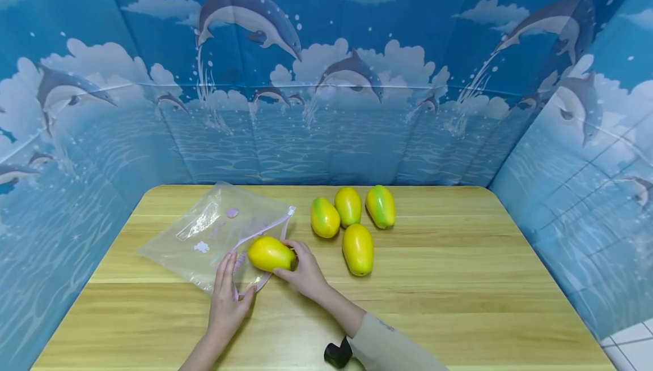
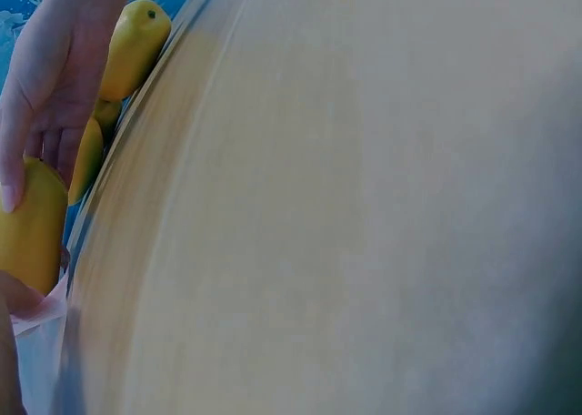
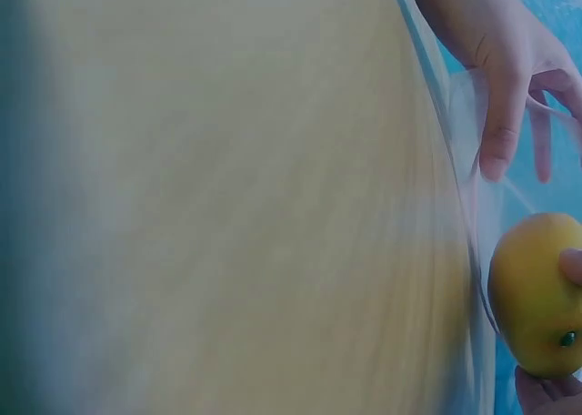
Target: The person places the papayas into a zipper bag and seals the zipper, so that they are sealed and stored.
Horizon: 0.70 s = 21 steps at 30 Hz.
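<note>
A yellow papaya [image 1: 268, 254] lies on its side at the mouth of a clear zip bag [image 1: 214, 235] with a lilac zip strip. My right hand [image 1: 306, 272] grips the papaya's right end between thumb and fingers. At the near side of the mouth, my left hand [image 1: 228, 297] holds the bag's edge, thumb and fingers spread along the opening. In the right wrist view, film lies about the left thumb [image 3: 501, 133], and the papaya [image 3: 536, 292] shows a small green stem spot. The left wrist view shows the right hand [image 2: 64, 78] over the papaya [image 2: 32, 228].
Several more papayas stand grouped right of the bag: one at left [image 1: 325, 218], one behind [image 1: 348, 207], one farther right [image 1: 381, 207], one in front [image 1: 358, 250]. A black object [image 1: 338, 354] sits by the right sleeve. Behind the wooden table [image 1: 459, 280] hangs a dolphin-print curtain [image 1: 326, 144].
</note>
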Available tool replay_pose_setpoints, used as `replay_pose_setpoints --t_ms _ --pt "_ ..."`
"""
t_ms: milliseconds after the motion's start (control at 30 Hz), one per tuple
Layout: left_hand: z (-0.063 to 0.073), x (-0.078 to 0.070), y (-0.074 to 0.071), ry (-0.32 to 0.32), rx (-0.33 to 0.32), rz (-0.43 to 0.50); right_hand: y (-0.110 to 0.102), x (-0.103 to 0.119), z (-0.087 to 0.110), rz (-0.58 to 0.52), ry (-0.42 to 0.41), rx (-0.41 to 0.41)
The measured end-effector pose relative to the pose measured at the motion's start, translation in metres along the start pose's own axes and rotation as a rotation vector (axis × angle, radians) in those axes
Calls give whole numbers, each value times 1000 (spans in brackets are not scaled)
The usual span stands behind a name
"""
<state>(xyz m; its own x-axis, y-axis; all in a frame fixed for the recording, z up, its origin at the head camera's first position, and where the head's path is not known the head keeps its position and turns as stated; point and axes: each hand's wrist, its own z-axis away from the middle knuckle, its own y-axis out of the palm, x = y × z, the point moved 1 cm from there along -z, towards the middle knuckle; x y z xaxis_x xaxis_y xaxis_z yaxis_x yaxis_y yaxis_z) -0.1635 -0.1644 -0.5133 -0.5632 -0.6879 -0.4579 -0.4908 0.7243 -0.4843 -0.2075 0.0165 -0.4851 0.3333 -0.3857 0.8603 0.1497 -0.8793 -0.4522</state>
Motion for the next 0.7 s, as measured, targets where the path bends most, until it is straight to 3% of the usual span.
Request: replay_pose_setpoints --t_ms 333,700 --pt "0 1 2 19 17 5 12 2 -11 43 32 -67" --pt "1 1 2 14 32 4 21 2 -16 137 -3 -166"
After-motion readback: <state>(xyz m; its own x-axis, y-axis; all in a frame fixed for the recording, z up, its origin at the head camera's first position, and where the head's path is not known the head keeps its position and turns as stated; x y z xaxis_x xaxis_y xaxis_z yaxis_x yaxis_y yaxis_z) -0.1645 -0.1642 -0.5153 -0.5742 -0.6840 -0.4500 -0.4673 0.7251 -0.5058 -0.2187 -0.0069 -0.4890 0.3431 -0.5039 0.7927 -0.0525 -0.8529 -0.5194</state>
